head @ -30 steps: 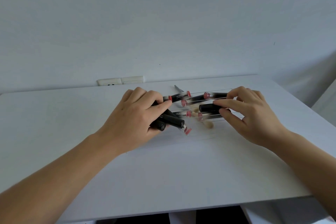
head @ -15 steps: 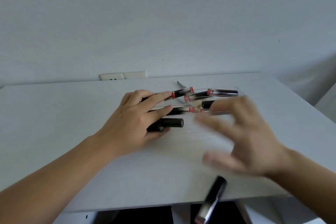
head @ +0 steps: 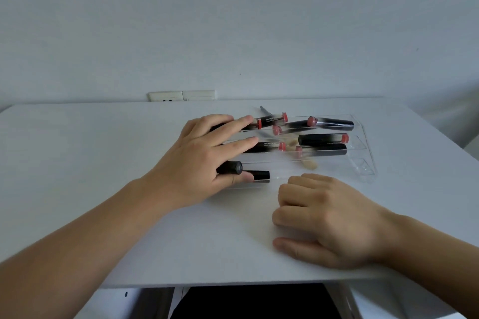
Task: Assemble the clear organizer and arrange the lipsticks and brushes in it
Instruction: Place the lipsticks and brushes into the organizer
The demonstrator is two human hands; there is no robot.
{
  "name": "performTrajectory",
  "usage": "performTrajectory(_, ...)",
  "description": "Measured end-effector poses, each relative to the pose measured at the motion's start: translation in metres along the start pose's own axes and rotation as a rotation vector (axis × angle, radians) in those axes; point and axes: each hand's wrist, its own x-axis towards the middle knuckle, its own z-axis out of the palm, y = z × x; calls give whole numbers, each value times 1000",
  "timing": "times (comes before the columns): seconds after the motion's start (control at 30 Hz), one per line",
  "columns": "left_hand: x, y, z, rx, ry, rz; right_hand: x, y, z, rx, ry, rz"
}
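Your left hand (head: 204, 160) lies flat with straight fingers on the lipsticks (head: 322, 138) lying sideways in the clear organizer (head: 363, 163) toward the far edge of the surface (head: 77, 150), nearer than your curled, empty right hand (head: 324, 217).

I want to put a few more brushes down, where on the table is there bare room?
The table is bare left of the left hand, from the wall socket to the near edge, and between the forearms. A narrower strip lies right of the clear organizer. It is crowded in the organizer, with lipsticks and both hands, the right hand just in front.
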Motion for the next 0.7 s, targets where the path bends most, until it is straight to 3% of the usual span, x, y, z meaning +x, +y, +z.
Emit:
performTrajectory(0.43, -1, -2, 2, -57, -18, -59, 11, 41, 7, -244, 386, 118)
performTrajectory(0.57, -2, -3, 2, -116, -20, -100, 7, 46, 11, -271, 408, 254)
performTrajectory(0.7, -3, -5, 3, -181, -24, -198, 6, 46, 10, -243, 322, 342)
